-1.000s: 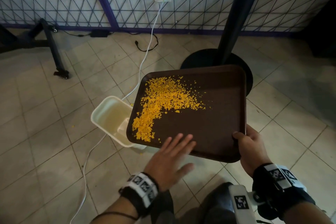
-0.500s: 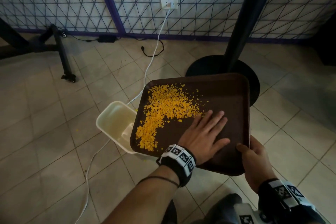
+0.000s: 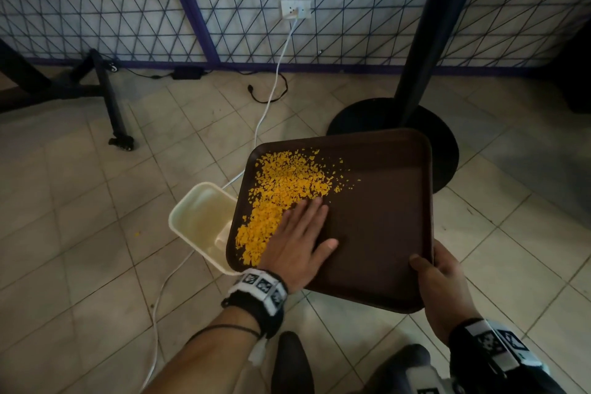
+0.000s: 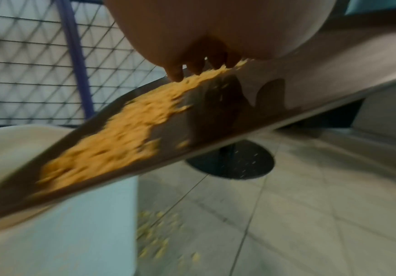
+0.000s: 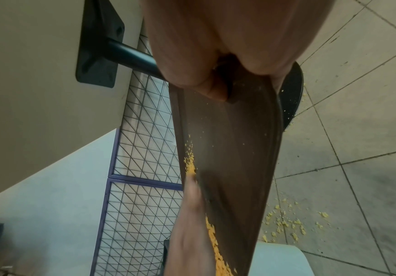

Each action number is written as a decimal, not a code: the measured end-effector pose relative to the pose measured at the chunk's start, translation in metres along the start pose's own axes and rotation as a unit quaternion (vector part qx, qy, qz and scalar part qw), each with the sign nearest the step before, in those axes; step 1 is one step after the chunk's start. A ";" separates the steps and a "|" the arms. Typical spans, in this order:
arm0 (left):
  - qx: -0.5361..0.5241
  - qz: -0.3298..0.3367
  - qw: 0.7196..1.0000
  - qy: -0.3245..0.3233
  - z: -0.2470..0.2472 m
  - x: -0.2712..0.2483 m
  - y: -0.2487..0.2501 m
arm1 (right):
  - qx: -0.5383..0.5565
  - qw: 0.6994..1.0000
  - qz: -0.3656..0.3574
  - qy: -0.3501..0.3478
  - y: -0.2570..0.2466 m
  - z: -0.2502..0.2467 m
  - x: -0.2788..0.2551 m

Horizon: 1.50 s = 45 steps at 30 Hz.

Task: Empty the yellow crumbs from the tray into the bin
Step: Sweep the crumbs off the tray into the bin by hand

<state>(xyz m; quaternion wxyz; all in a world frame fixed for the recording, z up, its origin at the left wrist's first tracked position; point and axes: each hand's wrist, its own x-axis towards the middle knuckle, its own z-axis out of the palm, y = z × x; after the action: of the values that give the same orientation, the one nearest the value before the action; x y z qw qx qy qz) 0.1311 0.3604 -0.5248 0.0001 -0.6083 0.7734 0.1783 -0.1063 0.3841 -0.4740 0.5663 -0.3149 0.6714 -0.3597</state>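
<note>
the near part of the cream bin (image 3: 200,221) is hidden under the tray's (image 3: 383,217) left edge, so only its far and left rim and part of its inside show in the head view; what sits at the bottom is too dim to name. in the left wrist view the yellow crumbs (image 3: 284,192) are smeared by blur and single pieces cannot be told apart. the right hand's (image 3: 439,289) fingers are under the tray and out of sight; only the thumb shows, curled over the rim at the tray's 5 o'clock corner, so the hand grips that corner. the right wrist view is mostly filled by that hand's palm, and the tray runs away from it edge-on.

there is one brown tray, held tilted with its left side low over one bin. one pile of crumbs lies on the tray's left half, from 11 o'clock down to 7 o'clock. the left hand (image 3: 300,243) lies flat on the tray with fingers straight and together, thumb spread, fingertips touching the pile's right edge; it holds nothing. a loose scatter of crumbs (image 5: 289,224) lies on the tiled floor (image 3: 80,233) beside the bin. one white cable (image 3: 271,96) runs from one wall socket (image 3: 295,9) at 12 o'clock and passes behind the bin. one black table base (image 3: 444,137) stands at 1 o'clock of the tray
</note>
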 end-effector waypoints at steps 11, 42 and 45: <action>0.037 -0.014 0.999 -0.007 0.016 0.025 -0.002 | 0.006 1.000 -0.003 0.008 0.003 0.002 0.003; 0.015 -0.021 0.999 0.023 -0.013 0.036 -0.034 | -0.022 1.000 0.009 0.016 -0.010 0.017 -0.010; 0.006 0.077 0.995 0.066 -0.023 0.064 0.017 | -0.020 1.000 0.009 0.022 -0.009 0.020 -0.010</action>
<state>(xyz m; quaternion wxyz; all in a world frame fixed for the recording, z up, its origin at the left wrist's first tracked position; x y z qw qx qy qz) 0.1038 0.2973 -0.5127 -0.0611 -0.5576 0.8171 0.1330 -0.0846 0.3845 -0.4628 0.5482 -0.3123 0.6934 -0.3481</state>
